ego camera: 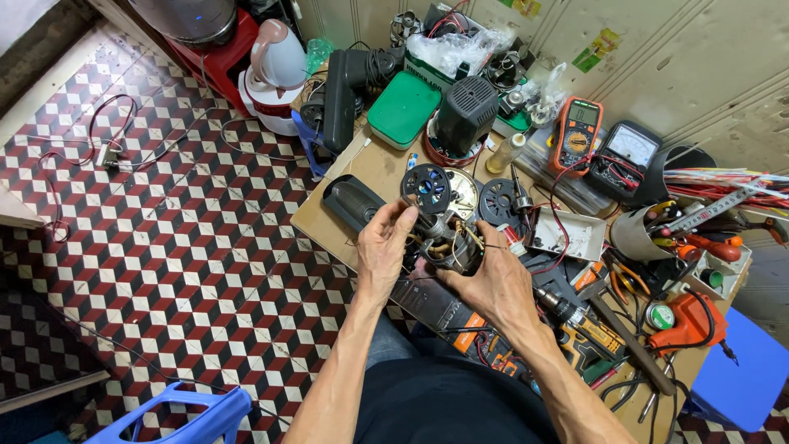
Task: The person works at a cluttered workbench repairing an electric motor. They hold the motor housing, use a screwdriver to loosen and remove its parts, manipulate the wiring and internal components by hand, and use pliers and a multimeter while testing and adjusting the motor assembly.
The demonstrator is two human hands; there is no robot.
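Observation:
My left hand (383,247) and my right hand (491,279) both grip a small electric motor (448,242) with copper windings and loose wires, held above the front edge of a low cardboard-topped workbench (380,168). Just beyond the motor lie a black round slotted cover (426,187), a pale metal disc (462,193) and a second black round cover (499,201). A black curved housing (352,200) lies to the left of my left hand.
An orange multimeter (574,136) and a black analogue meter (625,156) sit at the back right. A green box (403,109), a black fan housing (465,115), an orange soldering gun (689,322) and a blue stool (177,415) surround the bench. Patterned tile floor lies left.

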